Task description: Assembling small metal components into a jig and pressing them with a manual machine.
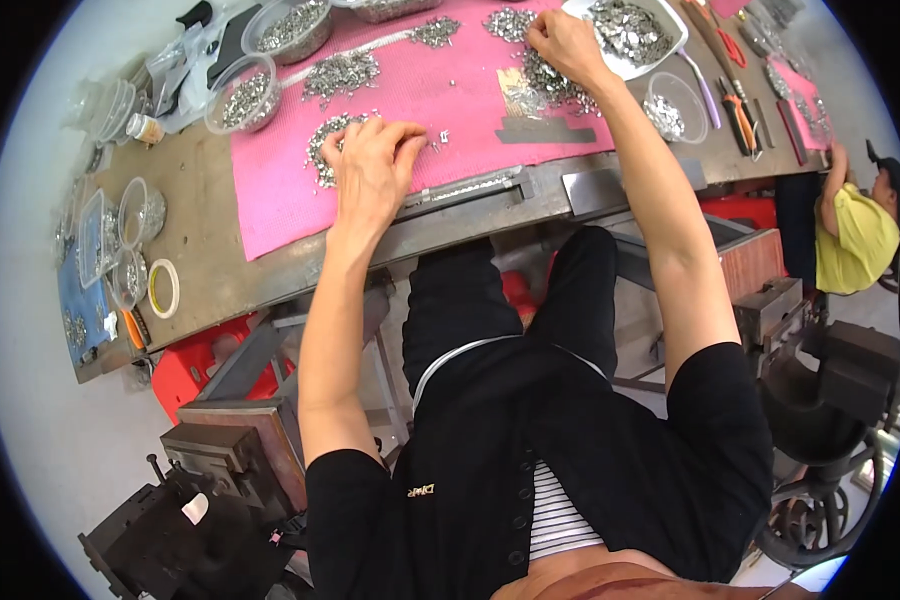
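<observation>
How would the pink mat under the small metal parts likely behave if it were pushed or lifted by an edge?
The pink mat lies flat like thin cloth or foam, so it would probably flex rather than stay stiff. The piles of small metal parts on it would likely slide and scatter. The left hand resting on it may hold it in place.

A matt, textured pink cloth mat (pixel 450 90) is spread over the worn, dull brown surface (pixel 210 250). Small shiny silver metal parts (pixel 345 70) are heaped on it. Clear glossy plastic bowls (pixel 245 95) are seen at the far left corner, and a smooth white tray (pixel 670 45) near the far right edge.
</observation>
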{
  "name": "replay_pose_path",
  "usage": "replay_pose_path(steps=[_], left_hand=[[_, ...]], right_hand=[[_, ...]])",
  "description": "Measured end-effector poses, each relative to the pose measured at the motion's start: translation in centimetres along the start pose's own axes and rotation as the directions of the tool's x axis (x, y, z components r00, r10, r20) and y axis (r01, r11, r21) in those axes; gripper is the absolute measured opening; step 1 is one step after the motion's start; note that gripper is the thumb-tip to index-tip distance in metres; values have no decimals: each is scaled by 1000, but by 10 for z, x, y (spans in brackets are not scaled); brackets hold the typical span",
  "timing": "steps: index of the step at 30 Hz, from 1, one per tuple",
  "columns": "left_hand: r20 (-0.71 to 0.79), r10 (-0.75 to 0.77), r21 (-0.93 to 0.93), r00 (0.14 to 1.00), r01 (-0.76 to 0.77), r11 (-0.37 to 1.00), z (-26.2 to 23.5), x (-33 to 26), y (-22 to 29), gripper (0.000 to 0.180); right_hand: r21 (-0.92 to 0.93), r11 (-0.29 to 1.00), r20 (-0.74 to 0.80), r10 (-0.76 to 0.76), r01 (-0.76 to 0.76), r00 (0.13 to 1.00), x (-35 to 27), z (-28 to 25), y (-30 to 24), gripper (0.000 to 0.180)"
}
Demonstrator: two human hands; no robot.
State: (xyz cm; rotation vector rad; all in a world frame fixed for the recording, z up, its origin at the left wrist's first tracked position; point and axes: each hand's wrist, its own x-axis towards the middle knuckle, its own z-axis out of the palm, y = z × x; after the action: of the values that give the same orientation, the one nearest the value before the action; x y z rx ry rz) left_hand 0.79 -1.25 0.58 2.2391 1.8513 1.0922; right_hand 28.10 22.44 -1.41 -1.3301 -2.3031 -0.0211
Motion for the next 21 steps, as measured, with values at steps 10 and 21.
replay_pose_path(steps=[10, 21], left_hand=[[86, 171, 115, 982, -180, 977, -5, 3, -9, 8], [67, 165, 88, 984, -170, 981, 0, -2, -12, 8]], right_hand=[[683, 725, 0, -119, 87, 993, -153, -66, -133, 10], [561, 815, -100, -107, 145, 989, -171, -48, -143, 6]])
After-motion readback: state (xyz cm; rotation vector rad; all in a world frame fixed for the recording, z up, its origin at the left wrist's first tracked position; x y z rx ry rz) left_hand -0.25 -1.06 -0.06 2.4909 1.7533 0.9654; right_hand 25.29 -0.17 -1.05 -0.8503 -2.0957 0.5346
